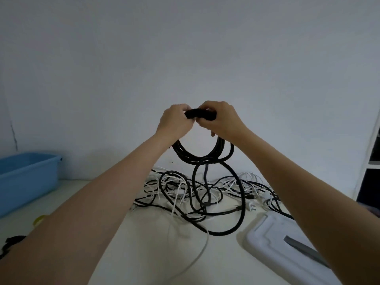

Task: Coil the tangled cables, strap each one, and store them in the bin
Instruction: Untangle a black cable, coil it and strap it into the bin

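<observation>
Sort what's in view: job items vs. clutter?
Job: black coil held up by left hand and right hand; black strap at its top; tangled cables on the table; blue bin.
Lying about: white tray; yellow object.

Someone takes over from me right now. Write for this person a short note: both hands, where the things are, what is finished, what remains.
Left hand and right hand: both raised, gripping the black strap at the top of the coiled black cable.
Its tail still runs down into the tangled pile of black and white cables on the table.
Blue bin: far left; no cable visible inside.
Done: one cable mostly coiled.
Left: close the strap, bin this coil, then coil the rest.
</observation>
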The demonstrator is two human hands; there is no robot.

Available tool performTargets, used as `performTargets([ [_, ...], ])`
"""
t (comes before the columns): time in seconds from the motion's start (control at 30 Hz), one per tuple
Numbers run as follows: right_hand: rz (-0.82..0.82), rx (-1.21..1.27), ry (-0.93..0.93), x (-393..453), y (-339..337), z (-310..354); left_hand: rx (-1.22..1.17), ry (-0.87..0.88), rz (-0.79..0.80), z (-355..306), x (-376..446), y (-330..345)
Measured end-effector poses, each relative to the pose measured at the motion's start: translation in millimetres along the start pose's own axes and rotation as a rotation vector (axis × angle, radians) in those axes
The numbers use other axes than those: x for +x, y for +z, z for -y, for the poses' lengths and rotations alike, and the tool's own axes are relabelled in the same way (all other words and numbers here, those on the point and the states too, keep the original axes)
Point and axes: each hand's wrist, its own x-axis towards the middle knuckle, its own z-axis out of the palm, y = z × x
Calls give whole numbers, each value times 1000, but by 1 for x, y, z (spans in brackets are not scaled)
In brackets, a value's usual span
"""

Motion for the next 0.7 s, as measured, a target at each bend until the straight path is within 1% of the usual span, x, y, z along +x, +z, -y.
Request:
performTargets([
  [0.07,30,196,127,-6,3,-1,-97,-93,-34,-1,0,-4],
  [0.13,49,274,195,-10,8,-3,-209,-176,-48,1,-1,-8],
  [0.23,27,207,229,-11,20,-6,-405,-341,-119,4,-3,-12],
  [0.3,29,196,291,-10,24,-8,-520,-437,-189,7,0,-19],
  [0.37,125,283,335,-15,26,-9,-625,-515,-269,12,4,-29],
  [0.43,231,225,294,-24,25,-11,-736,-599,-354,18,8,-41],
  [0.47,225,192,287,-25,24,-14,-792,-636,-395,21,10,-47],
  [0.5,159,201,312,-23,21,-19,-836,-664,-423,23,11,-53],
  [0.53,47,244,379,-19,14,-24,-871,-686,-448,25,12,-58],
  [0.63,-391,381,643,6,-21,-45,-958,-742,-550,32,14,-73],
  [0.7,-618,470,729,23,-47,-55,-952,-757,-584,39,16,-80],
])
